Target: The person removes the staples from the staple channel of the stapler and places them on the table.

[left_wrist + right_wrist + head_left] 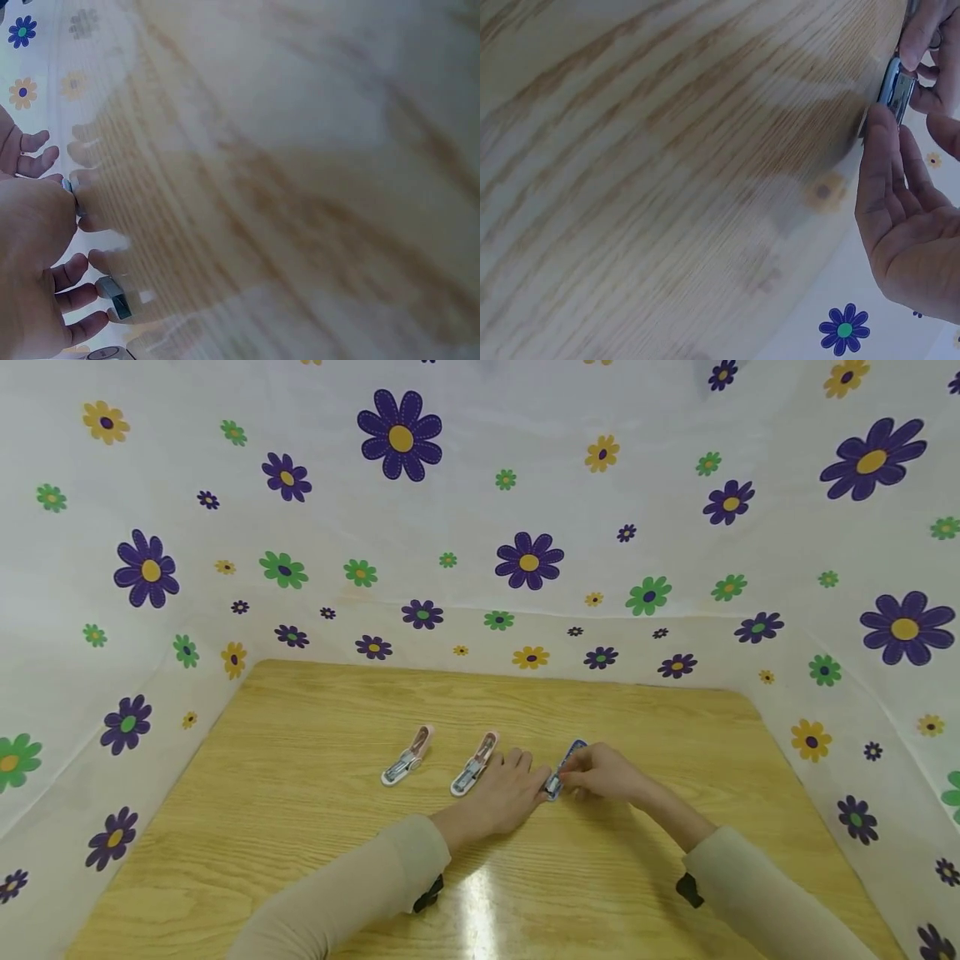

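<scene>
A blue stapler [553,785], opened out lengthwise, lies on the table between both hands; its metal channel [901,91] shows in the right wrist view. My left hand [510,793] lies low over the table, fingers extended forward, and its thumb side touches the stapler's near end. With fingertips, my right hand [603,772] pinches the stapler near its middle; those fingers partly hide it. A stapler with a pink half and a white half [465,779] lies beside the left fingers, likewise opened. Farther left is a similar pink-and-white stapler [406,760].
The staplers lie on a wood-grain table [300,835] with rounded far corners. White cloth [450,510] printed with flowers surrounds its back and sides. Black wrist gear shows under both sleeves.
</scene>
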A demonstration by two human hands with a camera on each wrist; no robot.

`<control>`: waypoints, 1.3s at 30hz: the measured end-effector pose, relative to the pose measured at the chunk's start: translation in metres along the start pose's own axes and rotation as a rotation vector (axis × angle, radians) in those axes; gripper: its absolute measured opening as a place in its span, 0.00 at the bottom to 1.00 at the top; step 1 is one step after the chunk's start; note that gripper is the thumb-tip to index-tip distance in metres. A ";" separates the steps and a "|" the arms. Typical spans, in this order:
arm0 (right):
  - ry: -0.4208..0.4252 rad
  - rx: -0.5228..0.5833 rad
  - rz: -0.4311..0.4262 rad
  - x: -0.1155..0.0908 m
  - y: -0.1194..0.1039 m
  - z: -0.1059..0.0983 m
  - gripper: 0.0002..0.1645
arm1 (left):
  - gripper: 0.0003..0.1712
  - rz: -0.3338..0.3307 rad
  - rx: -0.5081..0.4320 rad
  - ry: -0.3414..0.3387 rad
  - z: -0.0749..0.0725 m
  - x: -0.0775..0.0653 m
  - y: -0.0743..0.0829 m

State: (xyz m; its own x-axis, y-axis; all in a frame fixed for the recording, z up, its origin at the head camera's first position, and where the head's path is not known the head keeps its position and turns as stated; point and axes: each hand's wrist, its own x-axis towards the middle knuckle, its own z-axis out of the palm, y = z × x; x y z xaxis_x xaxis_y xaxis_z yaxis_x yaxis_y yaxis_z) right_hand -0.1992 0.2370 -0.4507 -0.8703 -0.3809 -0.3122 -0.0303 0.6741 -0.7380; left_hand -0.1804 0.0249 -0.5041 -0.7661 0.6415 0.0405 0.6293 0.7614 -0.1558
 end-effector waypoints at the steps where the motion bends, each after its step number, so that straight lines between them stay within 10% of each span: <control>1: 0.003 -0.001 0.003 0.000 0.000 0.001 0.14 | 0.18 0.001 0.007 0.000 0.000 0.000 0.000; 39: -0.036 0.198 0.145 -0.023 0.010 -0.006 0.14 | 0.16 -0.004 -0.014 0.021 0.001 0.001 0.001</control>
State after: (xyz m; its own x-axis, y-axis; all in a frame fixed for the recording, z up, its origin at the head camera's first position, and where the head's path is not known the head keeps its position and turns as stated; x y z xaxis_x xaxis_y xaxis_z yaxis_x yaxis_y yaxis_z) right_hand -0.1829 0.2567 -0.4472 -0.8405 -0.3134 -0.4420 0.1939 0.5878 -0.7855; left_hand -0.1804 0.0265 -0.5050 -0.7660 0.6398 0.0618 0.6278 0.7653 -0.1421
